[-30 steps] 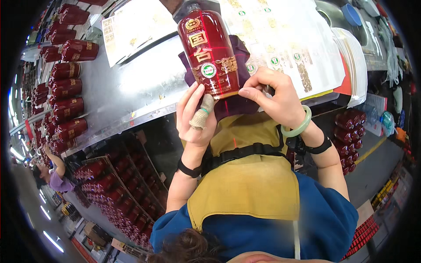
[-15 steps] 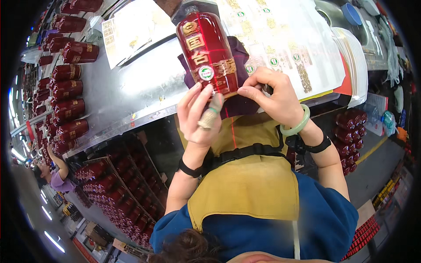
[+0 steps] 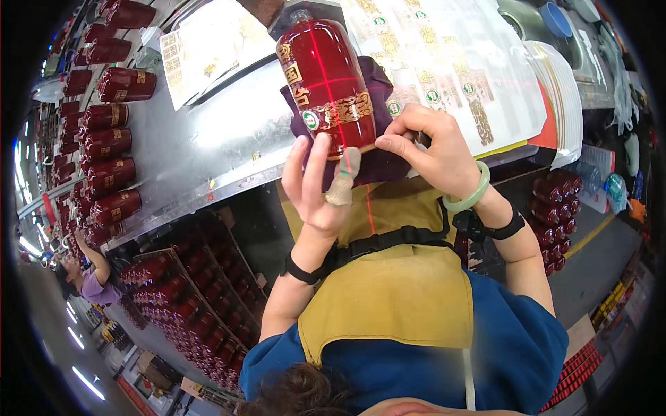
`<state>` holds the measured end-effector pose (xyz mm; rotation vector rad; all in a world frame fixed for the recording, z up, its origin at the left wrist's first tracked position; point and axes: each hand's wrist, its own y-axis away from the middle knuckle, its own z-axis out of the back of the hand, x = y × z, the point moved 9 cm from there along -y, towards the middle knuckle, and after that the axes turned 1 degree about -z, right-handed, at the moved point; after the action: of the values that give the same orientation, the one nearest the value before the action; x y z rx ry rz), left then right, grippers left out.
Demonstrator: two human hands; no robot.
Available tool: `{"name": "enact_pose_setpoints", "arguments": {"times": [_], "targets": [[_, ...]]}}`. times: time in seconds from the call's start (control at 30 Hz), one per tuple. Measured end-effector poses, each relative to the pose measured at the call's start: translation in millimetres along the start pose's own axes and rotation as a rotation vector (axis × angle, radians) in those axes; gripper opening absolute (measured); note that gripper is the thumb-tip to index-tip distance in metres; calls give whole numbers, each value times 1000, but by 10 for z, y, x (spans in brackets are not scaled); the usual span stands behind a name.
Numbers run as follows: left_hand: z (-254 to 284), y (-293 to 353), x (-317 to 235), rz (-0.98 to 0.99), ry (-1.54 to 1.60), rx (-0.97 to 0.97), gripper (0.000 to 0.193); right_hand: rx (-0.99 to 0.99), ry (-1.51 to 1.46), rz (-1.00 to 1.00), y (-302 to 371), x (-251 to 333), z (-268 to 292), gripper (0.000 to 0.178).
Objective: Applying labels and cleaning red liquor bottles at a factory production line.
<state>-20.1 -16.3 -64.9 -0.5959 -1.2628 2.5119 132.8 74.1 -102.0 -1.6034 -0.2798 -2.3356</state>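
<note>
A dark red glass bottle (image 3: 326,69) with gold decoration and a small round green-and-white label lies on a purple cloth (image 3: 380,80), its base toward me. Red light lines cross the glass. My left hand (image 3: 320,187) has its fingers stretched and apart, with fingertips at the bottle's base; a knitted cover (image 3: 341,186) wraps one digit. At the base's right corner, my right hand (image 3: 433,152) is closed in a pinch. Something small and dark shows between its fingers, too hidden to name. A pale green bangle (image 3: 470,194) circles that wrist.
Printed decal sheets (image 3: 444,76) cover the table right of the bottle; more white sheets (image 3: 215,48) lie left. Red bottles (image 3: 111,142) line the far left, and others (image 3: 187,305) fill racks below. A blue bowl (image 3: 555,22) sits far right. Another person (image 3: 97,284) works at left.
The bottle has rolled leftward about its length, carrying its round label and gold characters to the left side. My left fingers have spread and shifted slightly; the right hand stays nearly still.
</note>
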Motion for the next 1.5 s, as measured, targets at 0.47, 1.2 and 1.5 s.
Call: {"name": "enact_pose_setpoints", "arguments": {"times": [0.47, 1.2, 1.5], "targets": [[16, 68, 161, 35, 141, 63, 41, -5, -5, 11, 5, 69, 23, 18], [11, 77, 93, -33, 74, 49, 31, 14, 25, 10, 3, 45, 16, 19], [-44, 9, 240, 138, 256, 21, 40, 21, 14, 24, -15, 70, -19, 21]]}}
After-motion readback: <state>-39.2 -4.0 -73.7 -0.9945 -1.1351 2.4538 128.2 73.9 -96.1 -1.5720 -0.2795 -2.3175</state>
